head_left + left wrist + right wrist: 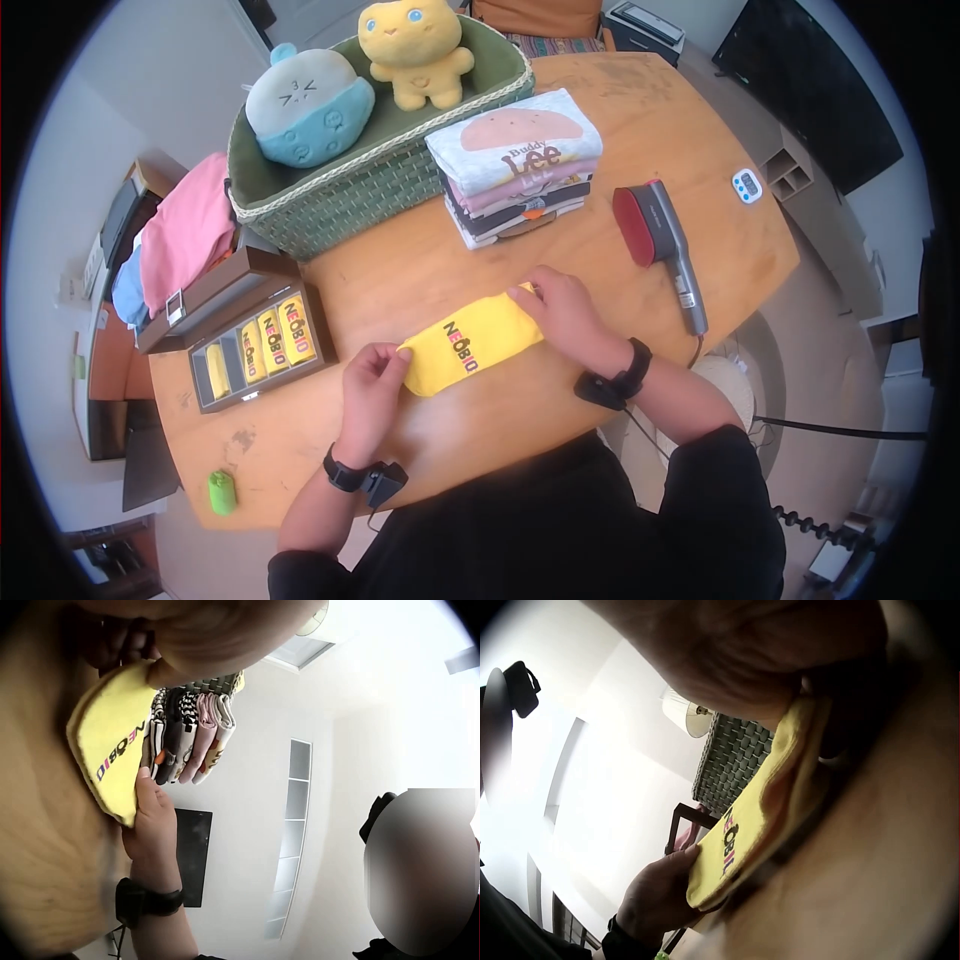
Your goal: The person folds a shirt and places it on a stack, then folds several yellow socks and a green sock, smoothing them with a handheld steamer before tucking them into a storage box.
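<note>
A flat yellow sock (468, 345) with NEOBIO lettering stretches between both hands over the table. My left hand (372, 390) pinches its left end between thumb and fingers. At the other end my right hand (570, 318) pinches the sock's upper right corner. The right wrist view shows the sock (739, 832) tilted, with layers parting along its lower edge. To the left stands a brown compartment box (325, 362), its lid raised. Rolled yellow socks (272, 340) with the same lettering lie in its compartments, and one compartment between them shows bare grey lining.
Behind are a green woven basket (340, 222) with two plush toys and a stack of folded shirts (515, 170). A handheld steamer (665, 245) and a small white timer (747, 186) lie to the right. A green roll (222, 493) sits near the front left edge.
</note>
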The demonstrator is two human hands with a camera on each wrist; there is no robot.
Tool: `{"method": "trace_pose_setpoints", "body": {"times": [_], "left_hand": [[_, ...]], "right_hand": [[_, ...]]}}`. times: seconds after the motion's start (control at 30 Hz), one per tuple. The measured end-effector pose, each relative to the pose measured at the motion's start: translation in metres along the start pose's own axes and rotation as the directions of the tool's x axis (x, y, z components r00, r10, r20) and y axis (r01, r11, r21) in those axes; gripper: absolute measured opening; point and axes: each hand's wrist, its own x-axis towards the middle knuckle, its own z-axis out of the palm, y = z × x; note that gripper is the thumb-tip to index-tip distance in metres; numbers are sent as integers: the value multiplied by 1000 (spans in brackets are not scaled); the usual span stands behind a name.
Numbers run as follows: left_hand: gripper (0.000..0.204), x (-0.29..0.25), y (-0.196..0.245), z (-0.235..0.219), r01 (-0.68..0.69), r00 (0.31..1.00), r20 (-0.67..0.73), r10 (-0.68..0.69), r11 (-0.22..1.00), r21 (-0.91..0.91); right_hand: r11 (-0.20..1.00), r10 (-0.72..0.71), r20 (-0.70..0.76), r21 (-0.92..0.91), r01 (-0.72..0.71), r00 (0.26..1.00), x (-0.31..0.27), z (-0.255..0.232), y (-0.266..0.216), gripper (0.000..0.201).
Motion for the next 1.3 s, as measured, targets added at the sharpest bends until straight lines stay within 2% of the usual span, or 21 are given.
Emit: {"method": "trace_pose_setpoints", "body": {"times": [0.03, 0.17, 0.23, 0.33, 0.57, 0.67, 0.87, 0.93, 0.97, 1.03, 1.07, 1.13, 1.3], "left_hand": [[18, 1, -2, 1, -16, 1000, -16, 14, 992, -122], [17, 9, -11, 5, -32, 999, -32, 28, 992, -125], [18, 11, -11, 6, -32, 999, -13, 32, 999, -2], [19, 10, -5, 8, -33, 999, 6, 32, 997, 72], [23, 5, 5, 13, -48, 999, 1, 48, 993, 104], [27, 5, 5, 15, -61, 998, -12, 64, 981, 182], [36, 12, -3, 32, -96, 974, -168, 151, 950, 296], [37, 14, 3, 39, -152, 927, -197, 319, 801, 580], [37, 15, 2, 42, -133, 926, -225, 304, 818, 560], [35, 17, -4, 47, -170, 870, -208, 447, 668, 725], [35, 18, -6, 49, -153, 868, -237, 436, 689, 708], [33, 19, -11, 51, -189, 811, -202, 549, 573, 797], [31, 25, -17, 45, -199, 802, -210, 559, 582, 788]], "right_hand": [[1000, 7, 11, -14, -7, 1000, 0, 0, -1, 29], [997, -22, -29, -70, 20, 999, 0, 4, -3, 30], [994, -7, 33, -110, 11, 999, 1, 4, -6, 33], [993, -19, 27, -119, 22, 999, 1, 5, -7, 34], [994, -5, 41, -110, 9, 999, 1, -1, -13, 37], [997, -13, -15, -75, 12, 1000, 1, 2, -12, 38], [994, 41, 2, -106, -40, 999, 3, 2, -14, 45], [997, 33, -8, -69, -33, 999, 3, 4, -13, 45], [996, 19, 20, -87, -18, 1000, 3, 5, -13, 45], [994, -3, -28, -114, 0, 1000, 2, 6, -12, 44], [991, -18, -2, -132, 17, 1000, 2, 6, -12, 44], [986, 11, -24, -165, -15, 1000, 2, 7, -14, 43], [983, -28, -48, -185, 19, 998, 5, 8, -9, 43]]}}
